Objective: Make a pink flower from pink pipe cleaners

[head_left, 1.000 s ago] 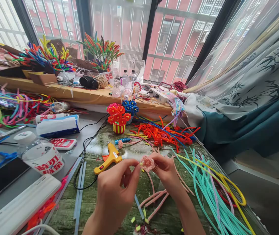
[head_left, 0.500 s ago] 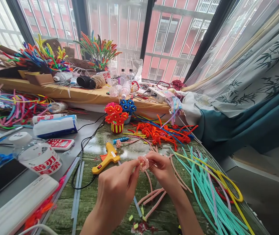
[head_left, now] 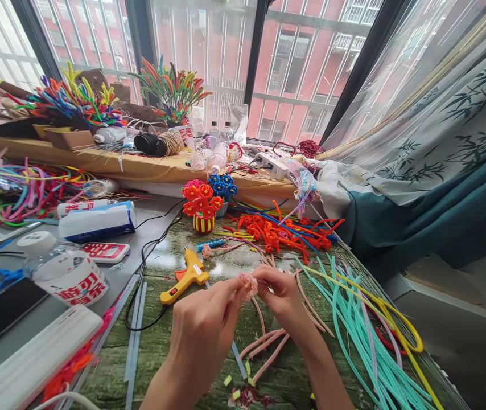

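Note:
Between my fingertips is a small pale-pink pipe-cleaner flower (head_left: pixel 248 286), held above the dark green wood-patterned table. My left hand (head_left: pixel 206 319) pinches its left side, thumb and index finger together. From the right, my right hand (head_left: pixel 280 293) pinches the flower's other edge. Loose pink pipe cleaners (head_left: pixel 268 344) lie below and beside my right wrist. Left of my hands rests a yellow glue gun (head_left: pixel 187 276) on its side. Beyond it, a finished-looking pink piece (head_left: pixel 207 250) lies near a blue tube (head_left: pixel 210 245).
Turquoise pipe cleaners (head_left: pixel 354 324) spread at the right, red ones (head_left: pixel 268 230) farther back. A striped pot (head_left: pixel 204 224) with red flowers stands at the table's back. At left are a plastic bottle (head_left: pixel 68 273), a white power bank (head_left: pixel 33 359) and glue sticks (head_left: pixel 134 341).
The flower has turned slightly and shifted a little to the left between my fingers. Both hands keep their pinch, and the things on the table stay put.

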`<state>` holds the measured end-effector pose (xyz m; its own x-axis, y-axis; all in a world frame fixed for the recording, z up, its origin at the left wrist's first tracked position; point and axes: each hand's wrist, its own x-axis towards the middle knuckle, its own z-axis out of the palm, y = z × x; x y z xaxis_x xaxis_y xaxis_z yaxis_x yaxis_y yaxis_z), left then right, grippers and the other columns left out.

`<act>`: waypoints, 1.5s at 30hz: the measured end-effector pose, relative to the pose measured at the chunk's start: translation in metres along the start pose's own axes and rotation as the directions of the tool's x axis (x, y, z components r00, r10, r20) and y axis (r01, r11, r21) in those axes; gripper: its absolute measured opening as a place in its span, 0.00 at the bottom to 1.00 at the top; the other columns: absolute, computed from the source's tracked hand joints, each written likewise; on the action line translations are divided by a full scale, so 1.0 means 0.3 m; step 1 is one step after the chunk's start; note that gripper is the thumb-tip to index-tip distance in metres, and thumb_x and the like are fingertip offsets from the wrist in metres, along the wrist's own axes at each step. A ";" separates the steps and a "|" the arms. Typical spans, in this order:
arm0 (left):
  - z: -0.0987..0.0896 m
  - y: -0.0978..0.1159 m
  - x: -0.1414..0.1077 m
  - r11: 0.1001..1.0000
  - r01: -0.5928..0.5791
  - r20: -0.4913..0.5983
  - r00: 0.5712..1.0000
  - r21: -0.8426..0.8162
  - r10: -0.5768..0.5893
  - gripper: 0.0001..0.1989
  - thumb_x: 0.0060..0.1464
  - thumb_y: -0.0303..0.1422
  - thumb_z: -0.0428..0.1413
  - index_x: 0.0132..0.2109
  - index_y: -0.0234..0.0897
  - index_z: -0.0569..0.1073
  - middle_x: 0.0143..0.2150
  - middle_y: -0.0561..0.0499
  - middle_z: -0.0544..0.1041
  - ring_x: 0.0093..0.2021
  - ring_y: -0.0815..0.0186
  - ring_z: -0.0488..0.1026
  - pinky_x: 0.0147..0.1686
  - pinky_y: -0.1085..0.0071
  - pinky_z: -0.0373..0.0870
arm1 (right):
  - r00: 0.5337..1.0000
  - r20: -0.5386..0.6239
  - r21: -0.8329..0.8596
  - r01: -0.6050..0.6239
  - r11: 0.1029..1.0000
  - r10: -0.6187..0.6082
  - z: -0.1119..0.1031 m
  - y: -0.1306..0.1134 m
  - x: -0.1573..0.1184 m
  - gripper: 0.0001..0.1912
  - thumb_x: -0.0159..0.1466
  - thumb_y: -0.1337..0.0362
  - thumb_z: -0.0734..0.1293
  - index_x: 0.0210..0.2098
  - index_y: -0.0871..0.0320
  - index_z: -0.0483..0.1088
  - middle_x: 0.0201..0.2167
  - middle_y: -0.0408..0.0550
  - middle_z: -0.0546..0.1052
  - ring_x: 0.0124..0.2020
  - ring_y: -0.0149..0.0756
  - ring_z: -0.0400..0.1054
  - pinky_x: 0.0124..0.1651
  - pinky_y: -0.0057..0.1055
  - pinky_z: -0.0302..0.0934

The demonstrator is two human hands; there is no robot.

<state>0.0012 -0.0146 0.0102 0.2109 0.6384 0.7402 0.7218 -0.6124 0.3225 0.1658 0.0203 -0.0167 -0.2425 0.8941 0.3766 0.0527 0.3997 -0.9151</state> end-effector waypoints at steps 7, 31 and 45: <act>0.004 0.001 0.000 0.999 -0.027 -0.050 0.998 -0.027 0.025 0.07 0.60 0.27 0.52 0.39 0.33 0.75 0.26 0.53 0.79 0.19 0.72 0.71 0.20 0.75 0.57 | 1.000 0.011 0.008 0.001 1.000 -0.001 -0.003 0.005 0.001 0.09 0.64 0.59 0.67 0.32 0.56 0.77 0.27 0.44 0.70 0.30 0.34 0.63 0.32 0.29 0.55; 0.016 0.000 -0.016 0.990 0.016 -0.010 1.000 -0.137 -0.018 0.07 0.60 0.25 0.53 0.42 0.31 0.75 0.32 0.48 0.81 0.23 0.71 0.75 0.20 0.77 0.63 | 0.999 -0.006 -0.039 0.034 0.999 -0.035 0.006 0.001 -0.002 0.08 0.63 0.64 0.67 0.32 0.57 0.77 0.27 0.45 0.71 0.31 0.35 0.65 0.34 0.30 0.57; 0.019 0.000 -0.016 0.983 0.007 -0.012 1.000 -0.185 -0.010 0.07 0.58 0.23 0.53 0.42 0.31 0.75 0.32 0.48 0.81 0.26 0.70 0.76 0.30 0.77 0.71 | 0.999 -0.017 -0.021 0.034 0.999 -0.034 0.004 0.003 -0.002 0.07 0.63 0.63 0.67 0.33 0.57 0.78 0.27 0.45 0.70 0.30 0.34 0.64 0.32 0.30 0.57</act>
<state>0.0039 -0.0150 0.0034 0.1958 0.6384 0.7444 0.5891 -0.6834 0.4312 0.1649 0.0198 -0.0180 -0.2280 0.8832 0.4098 0.0648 0.4337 -0.8987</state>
